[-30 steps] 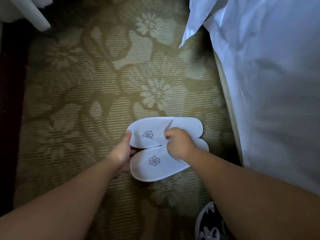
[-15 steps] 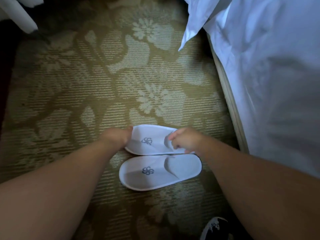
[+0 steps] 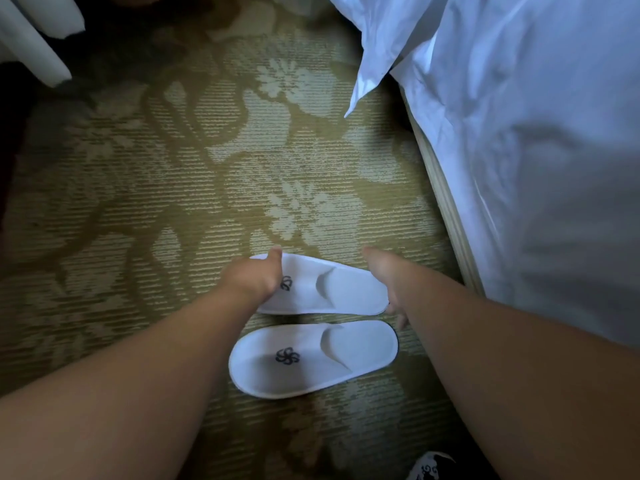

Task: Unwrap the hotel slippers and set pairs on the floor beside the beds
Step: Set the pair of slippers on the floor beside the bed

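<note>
The left hand (image 3: 258, 278) rests on the toe end of the far white cloth slipper (image 3: 332, 289), fingers curled over its 9 o'clock edge, thumb pointing toward 12 o'clock beside the dark pinwheel logo. The right hand (image 3: 382, 277) sits at the heel end, at 3 o'clock of that slipper, thumb raised and fingers hanging down past the rim; whether they actually grip the sole cannot be told. At 6 o'clock of both hands lies the near white cloth slipper (image 3: 311, 358), flat, parallel to the first, touched by neither hand, with a narrow strip of carpet between the 2. Both lie on the olive floral-patterned carpet (image 3: 173, 202). At 3 o'clock, just beside the pair, stands the bed draped in white sheets (image 3: 536, 168).
</note>
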Demonstrator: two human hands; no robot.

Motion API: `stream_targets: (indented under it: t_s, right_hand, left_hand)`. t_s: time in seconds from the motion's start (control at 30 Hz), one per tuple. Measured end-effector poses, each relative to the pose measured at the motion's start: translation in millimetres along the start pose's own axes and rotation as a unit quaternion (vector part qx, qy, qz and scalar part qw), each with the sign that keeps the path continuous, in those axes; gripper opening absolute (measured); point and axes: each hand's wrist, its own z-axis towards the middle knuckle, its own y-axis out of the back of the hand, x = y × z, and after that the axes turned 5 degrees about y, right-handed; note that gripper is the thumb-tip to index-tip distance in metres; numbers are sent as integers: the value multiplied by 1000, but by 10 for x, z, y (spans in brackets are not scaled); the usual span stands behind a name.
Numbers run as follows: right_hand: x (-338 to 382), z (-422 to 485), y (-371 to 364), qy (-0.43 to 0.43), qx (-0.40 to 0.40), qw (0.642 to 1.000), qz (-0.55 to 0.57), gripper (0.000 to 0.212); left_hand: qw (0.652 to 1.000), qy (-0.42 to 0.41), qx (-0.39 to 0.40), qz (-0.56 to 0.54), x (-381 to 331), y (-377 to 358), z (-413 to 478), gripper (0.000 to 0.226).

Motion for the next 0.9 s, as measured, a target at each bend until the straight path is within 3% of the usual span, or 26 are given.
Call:
stream_targets:
  t_s: [0.13, 0.37, 0.63, 0.9]
  right_hand:
    - [245, 22, 102, -28, 42, 998, -31, 82]
    - [709, 243, 252, 0, 46, 997, -60, 103]
    - [776, 567, 662, -6, 19, 1000, 12, 111]
    - [712, 678, 861, -17, 6, 1000, 19, 108]
  left_hand:
    - [999, -9, -26, -28, -98, 327, 176, 79]
    - [981, 4, -11, -192, -124, 652, 472, 73]
    - [936, 14, 99, -337, -341, 523, 494, 77]
    - [932, 16, 118, -342, -501, 381, 463, 78]
